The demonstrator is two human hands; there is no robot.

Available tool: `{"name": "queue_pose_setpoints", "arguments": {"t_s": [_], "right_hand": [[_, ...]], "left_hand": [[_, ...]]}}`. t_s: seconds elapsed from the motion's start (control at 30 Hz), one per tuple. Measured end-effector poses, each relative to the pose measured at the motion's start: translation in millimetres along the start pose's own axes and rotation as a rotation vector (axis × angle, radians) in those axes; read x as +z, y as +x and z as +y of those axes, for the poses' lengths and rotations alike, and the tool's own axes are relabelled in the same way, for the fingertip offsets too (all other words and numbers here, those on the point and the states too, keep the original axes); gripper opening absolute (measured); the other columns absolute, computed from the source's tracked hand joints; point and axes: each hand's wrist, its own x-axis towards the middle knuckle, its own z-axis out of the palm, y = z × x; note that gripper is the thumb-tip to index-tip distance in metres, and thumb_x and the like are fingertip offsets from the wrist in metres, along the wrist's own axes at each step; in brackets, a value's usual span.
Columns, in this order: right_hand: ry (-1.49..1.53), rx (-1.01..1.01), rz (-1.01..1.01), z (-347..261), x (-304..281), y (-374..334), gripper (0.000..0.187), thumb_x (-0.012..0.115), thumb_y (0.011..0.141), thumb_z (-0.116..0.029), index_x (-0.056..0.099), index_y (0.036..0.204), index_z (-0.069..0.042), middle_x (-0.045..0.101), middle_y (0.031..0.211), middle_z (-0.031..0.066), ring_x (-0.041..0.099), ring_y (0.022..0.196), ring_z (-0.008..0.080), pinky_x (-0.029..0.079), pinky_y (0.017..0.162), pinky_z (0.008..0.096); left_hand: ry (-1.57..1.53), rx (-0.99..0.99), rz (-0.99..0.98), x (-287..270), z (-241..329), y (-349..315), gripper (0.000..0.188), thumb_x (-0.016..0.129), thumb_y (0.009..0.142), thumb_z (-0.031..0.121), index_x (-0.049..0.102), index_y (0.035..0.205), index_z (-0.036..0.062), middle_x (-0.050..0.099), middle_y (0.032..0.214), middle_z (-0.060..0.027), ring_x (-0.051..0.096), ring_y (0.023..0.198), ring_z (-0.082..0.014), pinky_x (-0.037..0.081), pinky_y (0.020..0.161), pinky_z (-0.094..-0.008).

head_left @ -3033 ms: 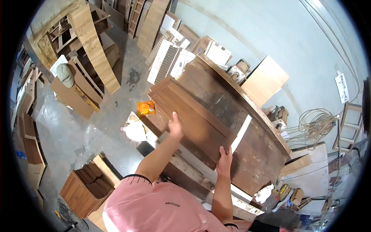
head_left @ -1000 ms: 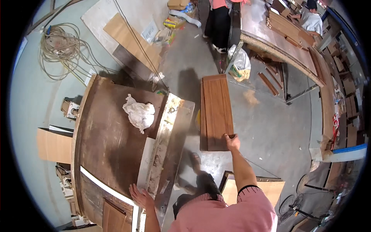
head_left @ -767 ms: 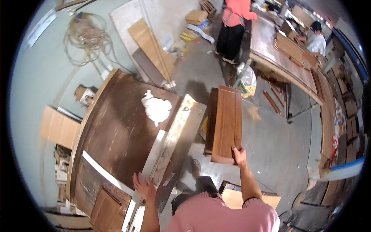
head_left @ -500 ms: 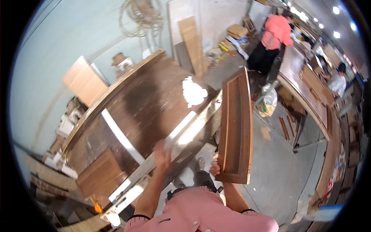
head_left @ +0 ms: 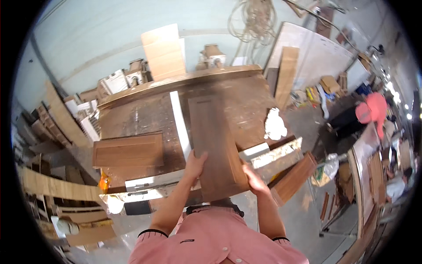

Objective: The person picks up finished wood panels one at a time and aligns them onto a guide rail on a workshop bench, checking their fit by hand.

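A brown wooden panel [head_left: 212, 141] with a raised frame edge lies lengthwise over the workbench in front of me, its near end close to my body. My left hand [head_left: 195, 165] is closed on its left edge, the thumb on the upper face. On the opposite edge my right hand [head_left: 256, 177] grips the panel, with its fingers partly hidden beneath. Left of it, on the bench, are a white strip [head_left: 179, 119] and a smaller framed wooden panel [head_left: 128, 151].
The workbench [head_left: 250, 103] has a raised back ledge. A crumpled white cloth [head_left: 274, 124] lies at its right. Another wooden board [head_left: 295, 177] slants beyond the bench's right front corner. Wood scraps crowd the left; a person in a coral top [head_left: 372, 111] bends at the far right.
The panel has come from my right side to over the bench. My left hand, free before, now holds it too. My view has turned toward the bench.
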Motion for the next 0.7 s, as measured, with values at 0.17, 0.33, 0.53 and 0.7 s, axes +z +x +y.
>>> {"name": "queue_pose_setpoints", "arguments": {"t_s": [0.17, 0.33, 0.53, 0.7], "right_hand": [[-0.346, -0.100, 0.121, -5.1, 27.7, 80.1, 0.080, 0.074, 0.094, -0.024, 0.032, 0.159, 0.000, 0.051, 0.152, 0.0179, 0.051, 0.137, 0.0271, 0.040, 0.113, 0.0368], [-0.567, -0.212, 0.169, 0.3, 12.8, 170.1, 0.081, 0.080, 0.088, -0.020, 0.039, 0.155, 0.000, 0.057, 0.146, 0.0204, 0.056, 0.132, 0.0289, 0.044, 0.110, 0.0377], [-0.684, -0.173, 0.168, -12.7, 23.1, 244.3, 0.081, 0.083, 0.082, -0.025, 0.047, 0.153, -0.010, 0.054, 0.145, 0.0201, 0.056, 0.129, 0.0351, 0.045, 0.109, 0.0438], [-1.139, -0.242, 0.144, 1.6, 28.7, 265.6, 0.069, 0.083, 0.083, -0.027, 0.057, 0.146, -0.019, 0.037, 0.153, 0.0176, 0.044, 0.132, 0.0383, 0.042, 0.110, 0.0499]], "left_hand": [[0.150, -0.118, 0.093, -20.8, -35.4, 51.7, 0.070, 0.072, 0.096, 0.042, 0.052, 0.139, -0.0087, 0.067, 0.128, -0.0194, 0.065, 0.114, -0.0275, 0.050, 0.098, -0.0393], [0.733, 0.141, 0.357, -35.7, -52.0, 105.7, 0.059, 0.064, 0.095, 0.046, 0.061, 0.137, 0.0055, 0.066, 0.124, -0.0195, 0.062, 0.117, -0.0376, 0.049, 0.101, -0.0454], [0.817, -0.038, 0.366, -37.3, -77.9, 125.7, 0.061, 0.062, 0.098, 0.047, 0.054, 0.145, 0.0082, 0.047, 0.147, -0.0230, 0.044, 0.134, -0.0430, 0.041, 0.109, -0.0524], [0.838, 0.070, 0.424, -33.6, -88.4, 124.6, 0.058, 0.065, 0.095, 0.042, 0.057, 0.141, 0.0083, 0.051, 0.143, -0.0227, 0.049, 0.129, -0.0439, 0.042, 0.107, -0.0549]]}}
